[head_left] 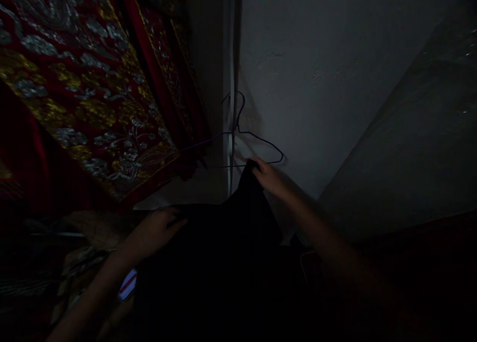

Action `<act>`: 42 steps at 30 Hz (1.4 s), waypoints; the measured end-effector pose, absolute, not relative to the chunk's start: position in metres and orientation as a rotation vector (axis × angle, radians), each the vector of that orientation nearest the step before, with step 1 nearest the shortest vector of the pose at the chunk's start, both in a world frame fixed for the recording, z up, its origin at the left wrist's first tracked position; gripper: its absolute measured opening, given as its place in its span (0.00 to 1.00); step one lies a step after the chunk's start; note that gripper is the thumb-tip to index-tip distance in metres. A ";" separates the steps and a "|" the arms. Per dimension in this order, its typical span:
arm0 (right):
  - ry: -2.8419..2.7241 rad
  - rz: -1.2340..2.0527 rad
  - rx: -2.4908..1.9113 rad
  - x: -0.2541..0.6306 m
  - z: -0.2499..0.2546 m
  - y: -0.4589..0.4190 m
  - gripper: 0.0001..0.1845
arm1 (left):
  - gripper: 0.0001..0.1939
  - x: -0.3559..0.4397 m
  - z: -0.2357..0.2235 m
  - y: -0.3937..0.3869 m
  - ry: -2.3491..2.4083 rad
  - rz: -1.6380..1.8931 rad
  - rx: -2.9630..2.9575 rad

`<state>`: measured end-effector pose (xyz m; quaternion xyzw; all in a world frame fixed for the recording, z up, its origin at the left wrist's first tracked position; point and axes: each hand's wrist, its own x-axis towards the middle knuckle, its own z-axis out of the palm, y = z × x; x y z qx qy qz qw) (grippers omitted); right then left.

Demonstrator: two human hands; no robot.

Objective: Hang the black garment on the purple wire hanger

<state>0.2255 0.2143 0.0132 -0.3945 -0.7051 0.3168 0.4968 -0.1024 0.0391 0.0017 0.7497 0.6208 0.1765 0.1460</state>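
A black garment (pixel 219 252) hangs spread between my hands; its exact kind is lost in the dark. My right hand (pixel 266 175) pinches its raised upper corner, close to the bottom bar of a thin dark wire hanger (pixel 263 140). The hanger hangs by its hook near the wall corner. Whether the cloth touches the hanger bar, I cannot tell. On the left, my left hand (pixel 160 229) is closed on the garment's other upper edge, thumb and fingers on the cloth. The lower part of the garment fades into shadow.
Red cloth with gold and silver embroidery (pixel 97 84) hangs at upper left. A pale vertical strip (pixel 230 59) runs down the corner beside the grey wall (pixel 316 74). A sheet-like surface (pixel 417 123) slants at right. Dim clutter and a small bright object (pixel 127 284) lie at lower left.
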 end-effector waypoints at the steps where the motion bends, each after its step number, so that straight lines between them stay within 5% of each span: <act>1: -1.749 0.746 -0.969 0.228 0.009 0.217 0.14 | 0.24 -0.108 0.008 0.044 1.756 0.576 2.176; 7: -1.752 0.773 -1.074 0.262 -0.001 0.200 0.26 | 0.28 -0.135 0.031 0.060 1.743 0.951 2.039; 20: -1.730 0.442 -1.155 0.308 0.036 0.150 0.20 | 0.24 -0.099 0.063 0.056 2.028 0.915 2.088; 30: -1.739 0.790 -0.996 0.275 0.016 0.122 0.17 | 0.15 -0.046 0.101 0.101 1.643 1.426 2.581; 37: -1.307 0.241 -1.039 0.316 0.026 0.116 0.23 | 0.17 -0.053 0.093 0.116 1.750 1.338 2.614; 42: -1.253 0.806 -1.075 0.353 0.048 0.137 0.18 | 0.16 -0.065 0.096 0.113 1.686 1.360 2.545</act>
